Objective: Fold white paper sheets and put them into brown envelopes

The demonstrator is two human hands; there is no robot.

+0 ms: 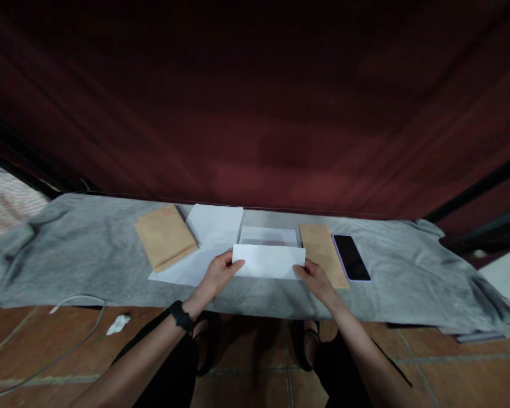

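Between my two hands is a folded sheet of white paper (268, 262), held up level above the grey cloth. My left hand (219, 273) pinches its left end, thumb on top. At the right end, my right hand (317, 279) grips it the same way. Just behind it, another white paper (268, 236) lies on the cloth, partly covered by the held one. A brown envelope (323, 255) lies beside my right hand. To the left, a stack of brown envelopes (165, 235) rests partly on white sheets (216, 224).
A phone with a dark screen (352, 258) lies right of the single envelope. Grey cloth (89, 249) covers the low surface, and a dark red curtain (255, 141) rises behind it. A white cable (91, 331) and crumpled tissue (118, 324) are on the tiled floor.
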